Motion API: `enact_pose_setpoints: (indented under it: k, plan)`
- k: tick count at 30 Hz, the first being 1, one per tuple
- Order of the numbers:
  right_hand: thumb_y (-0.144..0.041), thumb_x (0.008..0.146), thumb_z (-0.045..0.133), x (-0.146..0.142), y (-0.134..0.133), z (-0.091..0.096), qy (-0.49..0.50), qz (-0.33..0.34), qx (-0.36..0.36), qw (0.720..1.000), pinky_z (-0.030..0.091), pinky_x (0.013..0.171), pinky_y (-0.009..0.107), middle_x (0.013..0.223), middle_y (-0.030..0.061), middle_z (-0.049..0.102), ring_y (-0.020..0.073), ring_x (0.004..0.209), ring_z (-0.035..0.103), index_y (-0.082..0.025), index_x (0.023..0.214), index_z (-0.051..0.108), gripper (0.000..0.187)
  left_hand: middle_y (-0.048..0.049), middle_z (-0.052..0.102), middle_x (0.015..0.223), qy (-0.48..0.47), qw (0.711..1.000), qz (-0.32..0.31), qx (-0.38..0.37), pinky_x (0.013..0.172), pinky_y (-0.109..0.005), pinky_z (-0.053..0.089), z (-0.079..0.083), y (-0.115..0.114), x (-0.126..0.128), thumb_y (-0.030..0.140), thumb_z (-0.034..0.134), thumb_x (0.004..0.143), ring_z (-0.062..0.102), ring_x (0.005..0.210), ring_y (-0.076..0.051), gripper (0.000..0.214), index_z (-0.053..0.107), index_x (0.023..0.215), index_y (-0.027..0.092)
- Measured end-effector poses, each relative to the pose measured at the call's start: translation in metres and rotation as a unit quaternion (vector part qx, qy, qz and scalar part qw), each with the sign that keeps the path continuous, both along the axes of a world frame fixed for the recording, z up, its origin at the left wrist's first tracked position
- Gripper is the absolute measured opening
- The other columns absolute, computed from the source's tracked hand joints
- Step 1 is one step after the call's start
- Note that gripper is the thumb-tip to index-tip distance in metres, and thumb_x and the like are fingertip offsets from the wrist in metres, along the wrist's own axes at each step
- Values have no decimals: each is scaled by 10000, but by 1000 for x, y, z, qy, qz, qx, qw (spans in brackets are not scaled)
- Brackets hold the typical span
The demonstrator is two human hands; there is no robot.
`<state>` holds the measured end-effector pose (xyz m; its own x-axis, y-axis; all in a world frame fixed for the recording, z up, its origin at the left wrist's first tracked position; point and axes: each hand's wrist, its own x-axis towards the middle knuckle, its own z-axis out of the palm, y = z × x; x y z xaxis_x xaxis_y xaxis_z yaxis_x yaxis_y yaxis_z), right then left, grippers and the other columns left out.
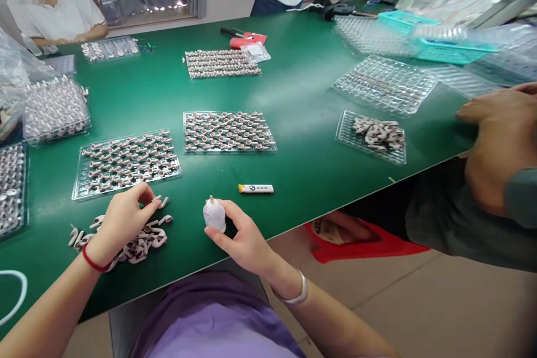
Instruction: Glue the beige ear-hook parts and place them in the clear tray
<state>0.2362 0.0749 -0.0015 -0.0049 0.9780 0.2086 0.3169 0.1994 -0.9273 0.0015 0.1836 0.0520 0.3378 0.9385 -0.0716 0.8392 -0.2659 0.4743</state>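
Note:
My left hand (126, 215) is closed, thumb and fingers pinching a small beige earbud-shaped plastic part (164, 202). Beneath and beside that hand lies a loose pile of similar parts (140, 246) on the green table. In my right hand (245, 238) is a small translucent white squeeze bottle (214, 216), upright with its narrow nozzle pointing up. A white lighter (256, 188) with a yellow end lies just beyond the right hand. Ahead are a left clear tray (78, 187) and a middle clear tray (230, 151), both filled with rows of these parts.
More filled trays (56, 109) are stacked at the left. On the right, a small tray (344, 133) bears a heap of parts, near a co-worker's arm (503, 123). Turquoise baskets (455, 51) stand at the back right. Another person (62, 3) sits across the table.

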Motion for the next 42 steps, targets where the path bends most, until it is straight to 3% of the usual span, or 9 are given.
enact_pose_setpoints:
  k: [4, 8, 13, 20, 27, 42]
  plan:
    - [-363, 899, 592, -12, -4, 1, 135, 53, -49, 988, 543, 778, 321, 1043, 67, 648, 193, 882, 632, -235, 1263, 516, 393, 4, 741, 807, -98, 994, 24, 46, 670, -339, 508, 5, -30, -2, 559, 589, 797, 660, 704, -211, 243, 667, 803, 328]
    - [-348, 826, 693, -33, -5, 10, 288, 99, -90, 948, 476, 562, 223, 860, -5, 581, 103, 629, 532, -247, 1157, 487, 403, -14, 757, 854, -188, 981, -9, 44, 700, -339, 553, 6, -74, -1, 483, 653, 808, 692, 766, -214, 173, 748, 876, 356]
    - [-178, 753, 722, -47, -8, 18, 283, 167, -54, 943, 461, 596, 209, 823, -14, 577, 91, 655, 528, -212, 1079, 509, 391, -14, 737, 826, -272, 961, -43, -37, 647, -218, 539, 6, -108, -3, 280, 676, 840, 690, 737, -154, 118, 778, 899, 279]
    - [-170, 743, 686, -47, -12, 16, 240, 205, -21, 949, 478, 612, 220, 826, -3, 595, 102, 669, 544, -205, 1054, 520, 354, -35, 738, 847, -312, 929, -22, -197, 661, -224, 520, 1, -118, -8, 348, 648, 876, 678, 779, -171, 179, 784, 964, 270]
    - [-179, 747, 694, -48, -12, 10, 243, 209, -13, 947, 479, 615, 222, 830, -4, 594, 102, 668, 555, -205, 1048, 506, 356, -33, 672, 736, -337, 910, -6, -242, 616, -230, 460, -2, -120, -8, 385, 645, 872, 604, 695, -152, 199, 799, 888, 259]
    - [-246, 762, 728, -50, -14, 6, 259, 196, -29, 945, 464, 570, 216, 815, -2, 585, 95, 631, 529, -204, 997, 507, 325, -29, 574, 700, -389, 860, 59, -324, 612, -240, 383, -9, -127, -6, 459, 670, 842, 499, 689, -139, 296, 770, 743, 199]
